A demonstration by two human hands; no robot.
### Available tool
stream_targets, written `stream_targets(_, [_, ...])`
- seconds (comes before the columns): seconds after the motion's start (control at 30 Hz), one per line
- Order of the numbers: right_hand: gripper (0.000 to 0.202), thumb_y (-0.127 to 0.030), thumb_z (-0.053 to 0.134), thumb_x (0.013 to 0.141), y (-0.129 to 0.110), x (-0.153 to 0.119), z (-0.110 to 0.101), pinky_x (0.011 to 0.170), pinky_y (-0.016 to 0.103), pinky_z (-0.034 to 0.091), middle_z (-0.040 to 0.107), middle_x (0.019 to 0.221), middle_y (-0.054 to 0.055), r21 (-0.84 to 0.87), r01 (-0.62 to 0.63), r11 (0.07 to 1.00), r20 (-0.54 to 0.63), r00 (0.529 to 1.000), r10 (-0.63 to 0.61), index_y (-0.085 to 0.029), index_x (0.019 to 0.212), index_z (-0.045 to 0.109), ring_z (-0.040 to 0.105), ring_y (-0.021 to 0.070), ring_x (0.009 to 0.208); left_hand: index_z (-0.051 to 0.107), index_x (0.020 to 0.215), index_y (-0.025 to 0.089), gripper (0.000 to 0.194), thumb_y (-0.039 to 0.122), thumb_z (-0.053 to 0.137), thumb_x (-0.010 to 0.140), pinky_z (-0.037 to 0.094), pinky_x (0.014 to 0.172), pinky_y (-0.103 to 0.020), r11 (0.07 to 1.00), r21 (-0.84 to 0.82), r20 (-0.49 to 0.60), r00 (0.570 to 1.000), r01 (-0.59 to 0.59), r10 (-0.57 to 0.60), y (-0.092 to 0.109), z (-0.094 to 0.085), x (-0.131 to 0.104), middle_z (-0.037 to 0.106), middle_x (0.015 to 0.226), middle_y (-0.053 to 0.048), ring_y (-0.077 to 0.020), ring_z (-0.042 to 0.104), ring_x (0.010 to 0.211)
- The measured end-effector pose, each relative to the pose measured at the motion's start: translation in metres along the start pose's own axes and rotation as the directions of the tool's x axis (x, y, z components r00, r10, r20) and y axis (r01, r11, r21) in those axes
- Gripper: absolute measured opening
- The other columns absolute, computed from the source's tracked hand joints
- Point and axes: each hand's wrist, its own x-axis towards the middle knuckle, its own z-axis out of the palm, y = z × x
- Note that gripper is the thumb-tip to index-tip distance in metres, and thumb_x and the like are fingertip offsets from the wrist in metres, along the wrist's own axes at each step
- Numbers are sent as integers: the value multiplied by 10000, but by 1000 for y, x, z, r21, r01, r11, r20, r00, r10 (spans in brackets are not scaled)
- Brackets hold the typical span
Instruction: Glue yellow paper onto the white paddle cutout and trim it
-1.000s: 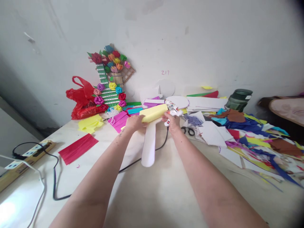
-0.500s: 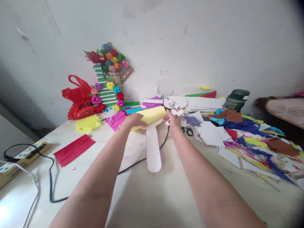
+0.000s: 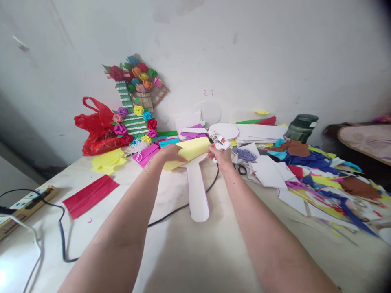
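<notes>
A sheet of yellow paper lies over the head of a white paddle-shaped cutout, whose purple-edged handle points toward me. My left hand is closed on the paper's left side, with its fingertips partly out of sight. In my right hand is a white glue gun with a patterned body, its nozzle pointing up and left. The right fingertips also reach the right edge of the yellow paper. A black cord runs from near the gun under the cutout's handle.
A power strip and red paper lie at left. Behind stand a red plastic bag and a flower-covered craft piece. Scissors, white card pieces, coloured scraps and a dark green bottle are at right.
The view has shifted slightly. The glue gun's nozzle has tilted further left, and the cutout's handle has turned a little. Both hands keep their hold.
</notes>
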Motion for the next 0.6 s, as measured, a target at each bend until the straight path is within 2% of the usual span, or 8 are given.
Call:
stream_targets(0.13, [226, -300, 678, 561, -2, 0, -7, 294, 181, 323, 626, 531, -8, 24, 15, 1000, 86, 996, -17, -156, 696, 570, 451, 69, 295, 454, 1232, 245, 815, 683, 511, 547, 400, 782, -301, 999, -19, -25, 999, -36, 35, -2, 1, -3, 555, 1150, -75, -265, 515, 999])
stream_targets(0.23, [232, -321, 680, 570, -4, 0, -15, 288, 184, 303, 646, 557, 17, 20, -21, 1000, 211, 977, 16, -144, 685, 583, 409, 55, 284, 464, 1217, 241, 777, 664, 513, 567, 400, 784, -295, 997, -43, -35, 998, -59, 58, -3, 1, -4, 560, 1134, -69, -255, 519, 994])
stream_targets(0.37, [236, -341, 678, 585, -9, 0, -28, 296, 198, 309, 629, 509, 27, -20, -119, 993, 362, 924, 119, -134, 664, 596, 402, 67, 289, 487, 1186, 233, 713, 613, 541, 585, 403, 786, -294, 996, -60, -59, 997, -61, 57, -2, 0, -1, 580, 1090, -56, -245, 529, 973])
stream_targets(0.5, [223, -320, 695, 570, -16, -1, -41, 313, 201, 318, 479, 316, -15, -61, -203, 977, 464, 861, 208, -128, 635, 602, 511, 145, 383, 531, 1121, 245, 632, 589, 551, 592, 414, 758, -290, 995, -47, -27, 996, -85, 84, -1, -3, 4, 595, 1038, -43, -239, 545, 930])
stream_targets(0.6, [204, -301, 690, 582, -21, -2, -50, 342, 205, 350, 424, 276, -26, -115, -237, 965, 527, 809, 262, -122, 603, 595, 515, 148, 394, 539, 1109, 238, 623, 578, 556, 587, 418, 742, -290, 994, -36, -2, 995, -99, 99, 1, -6, 6, 586, 1046, -50, -240, 544, 924])
